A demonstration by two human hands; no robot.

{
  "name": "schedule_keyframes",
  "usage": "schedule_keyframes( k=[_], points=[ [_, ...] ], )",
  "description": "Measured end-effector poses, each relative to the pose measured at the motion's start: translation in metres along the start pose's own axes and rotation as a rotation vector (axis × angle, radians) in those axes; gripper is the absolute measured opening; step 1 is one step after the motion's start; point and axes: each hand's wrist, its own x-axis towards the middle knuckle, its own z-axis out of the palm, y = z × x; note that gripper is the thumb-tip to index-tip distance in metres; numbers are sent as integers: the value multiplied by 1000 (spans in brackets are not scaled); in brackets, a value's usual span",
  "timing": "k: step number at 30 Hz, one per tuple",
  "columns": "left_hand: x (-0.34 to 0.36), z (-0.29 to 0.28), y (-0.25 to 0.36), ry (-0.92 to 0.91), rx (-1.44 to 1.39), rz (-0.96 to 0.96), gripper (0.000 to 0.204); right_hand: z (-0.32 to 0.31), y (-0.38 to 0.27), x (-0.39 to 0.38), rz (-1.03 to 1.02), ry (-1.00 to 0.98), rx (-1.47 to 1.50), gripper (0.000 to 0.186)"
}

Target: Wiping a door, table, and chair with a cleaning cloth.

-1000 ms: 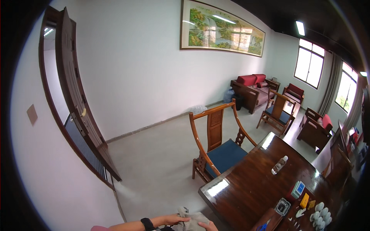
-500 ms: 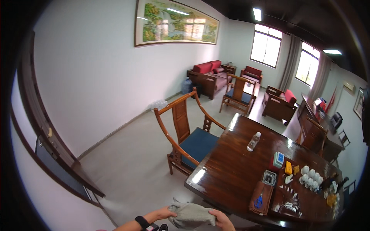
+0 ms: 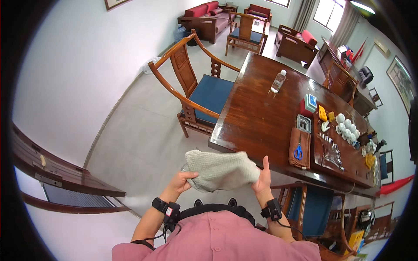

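Head view: my left hand (image 3: 180,182) has its thumb on top of the pale cloth (image 3: 222,171) and its fingers tucked under, so it pinches the left end; my right hand (image 3: 262,180) is at the other end, thumb sticking up, with its fingers hidden behind the cloth, so I cannot tell if they squeeze it; the cloth is up in the air in front of me, between my hands, and I think I have it by both ends so it spreads wide and does not flop; just past it is the near corner of the shiny brown table (image 3: 257,117); on there, blue scissors (image 3: 298,152) lie on a folded brown towel (image 3: 305,148), maybe so they do not scratch the wood; a glass ashtray (image 3: 303,123) sits just beyond the towel; white cups (image 3: 347,124) are bunched up farther right, maybe to save room; a clear bottle (image 3: 278,81) stands up by itself, well apart from them; a wooden chair with a blue seat (image 3: 210,95) is by the table's left side, I guess so someone can sit there.
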Motion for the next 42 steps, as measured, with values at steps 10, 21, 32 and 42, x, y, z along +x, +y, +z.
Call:
schedule_keyframes(
  k=[10,21,32,42],
  points=[
    [-24,-22,4,-110,-341,9,46,-29,32,-35,-24,194,-171,52],
    [-4,-41,-5,-10,80,-28,29,-23,69,-47,-164,437,-222,45],
    [-4,-27,18,-99,288,-232,10,-58,78,-81,-179,485,-277,38],
    [34,-28,33,-139,361,-299,8,-42,70,-77,-345,520,-460,27]
  ],
)
